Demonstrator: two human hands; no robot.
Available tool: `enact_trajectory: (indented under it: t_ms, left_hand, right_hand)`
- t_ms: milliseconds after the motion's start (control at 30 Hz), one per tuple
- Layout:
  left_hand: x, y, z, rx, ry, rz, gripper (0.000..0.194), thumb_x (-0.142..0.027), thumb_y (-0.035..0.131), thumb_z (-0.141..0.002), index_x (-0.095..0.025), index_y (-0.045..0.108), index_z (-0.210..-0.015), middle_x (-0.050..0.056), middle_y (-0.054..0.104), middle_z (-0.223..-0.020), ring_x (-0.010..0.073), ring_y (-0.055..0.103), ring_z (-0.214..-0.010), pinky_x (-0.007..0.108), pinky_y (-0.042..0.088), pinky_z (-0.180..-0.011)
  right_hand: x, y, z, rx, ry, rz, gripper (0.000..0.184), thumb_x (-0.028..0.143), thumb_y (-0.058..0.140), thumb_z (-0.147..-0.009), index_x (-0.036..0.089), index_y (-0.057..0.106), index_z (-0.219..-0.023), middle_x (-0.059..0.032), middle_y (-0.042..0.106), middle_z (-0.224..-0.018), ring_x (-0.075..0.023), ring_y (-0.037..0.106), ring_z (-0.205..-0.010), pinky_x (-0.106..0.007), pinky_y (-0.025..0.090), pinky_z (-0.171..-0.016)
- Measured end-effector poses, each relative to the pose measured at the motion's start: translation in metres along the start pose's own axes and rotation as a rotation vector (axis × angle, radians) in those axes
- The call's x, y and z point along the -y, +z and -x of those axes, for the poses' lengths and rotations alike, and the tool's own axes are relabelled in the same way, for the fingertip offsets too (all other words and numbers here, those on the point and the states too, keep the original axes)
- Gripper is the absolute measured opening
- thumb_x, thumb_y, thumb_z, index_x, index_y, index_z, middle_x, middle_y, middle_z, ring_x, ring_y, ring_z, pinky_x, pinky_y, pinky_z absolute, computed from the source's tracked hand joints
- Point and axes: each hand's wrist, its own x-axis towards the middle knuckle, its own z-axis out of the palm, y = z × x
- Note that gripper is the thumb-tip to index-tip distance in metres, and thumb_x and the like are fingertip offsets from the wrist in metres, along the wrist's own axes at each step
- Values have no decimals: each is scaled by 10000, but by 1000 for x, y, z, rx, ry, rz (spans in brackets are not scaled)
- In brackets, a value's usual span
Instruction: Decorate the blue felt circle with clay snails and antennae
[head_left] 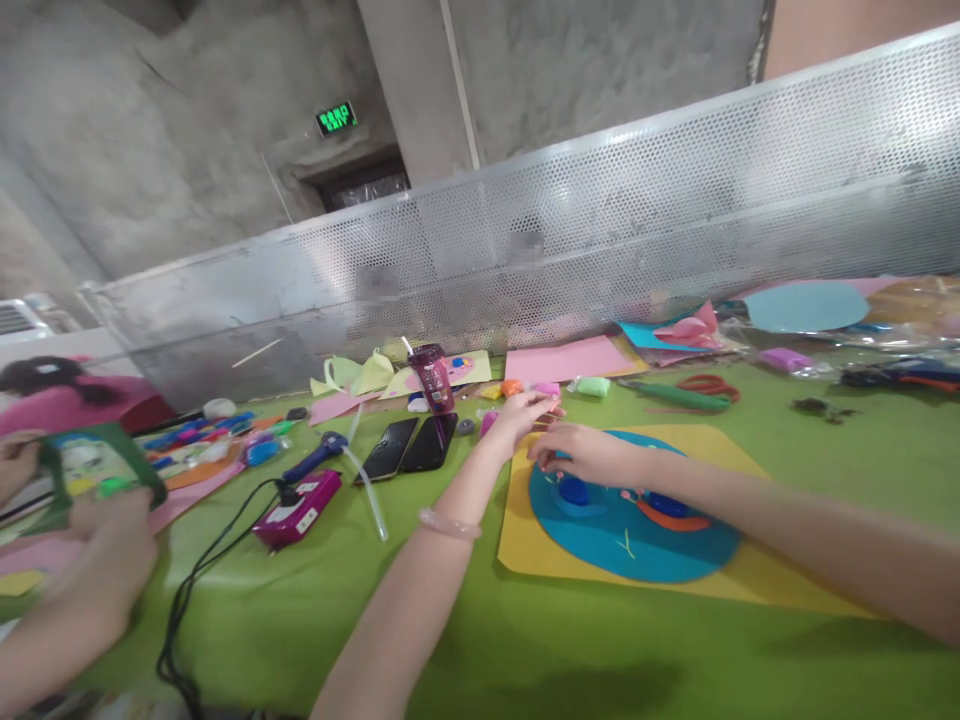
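Observation:
My left hand (521, 413) reaches forward over the far edge of a yellow sheet (540, 545), its fingers pinched together by small clay lumps in orange (511, 387) and pink (547, 388). What it pinches is too small to make out. My right hand (581, 452) lies curled over the top of a blue paper circle (675, 560) glued on the yellow sheet, fingertips near my left hand. On the circle sit dark blue blobs (574, 490) and an orange curved strip (671, 520).
A purple bottle (434, 378), two dark phones (412, 446), a magenta glue gun (298, 507) with black cord, scissors (705, 385), green clay (594, 386) and coloured papers lie on the green tablecloth (300, 620). Another person's hands (97, 540) hold a green frame at left. A perforated metal panel (675, 190) backs the table.

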Motion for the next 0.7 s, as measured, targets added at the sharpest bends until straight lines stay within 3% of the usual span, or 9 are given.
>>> enact_trajectory:
  t_ms: [133,533,700]
  left_hand:
    - [-3,3,5,3,17,-3,160,-289,632,-767,-140,617,-825,69,667,-805,136,613,-670,277,474,-668]
    - [-8,5,10,-8,9,-11,106,-260,605,-784,-156,617,-801,59,673,-787,140,621,-670,250,471,-626]
    - [-4,3,7,-8,4,-10,115,-266,618,-772,-156,623,-801,54,668,-792,134,611,-659,257,457,-628]
  right_hand:
    - [2,-1,0,2,-76,128,226,57,491,-807,145,628,-964,-88,633,-916,-201,558,-889,-323,443,-797]
    - [2,1,-1,10,-147,288,179,120,497,-849,160,665,-894,-50,578,-726,-173,506,-737,-296,425,-718]
    - [3,-7,2,47,-134,288,190,148,477,-874,143,664,-912,-89,632,-851,-207,540,-889,-338,427,-823]
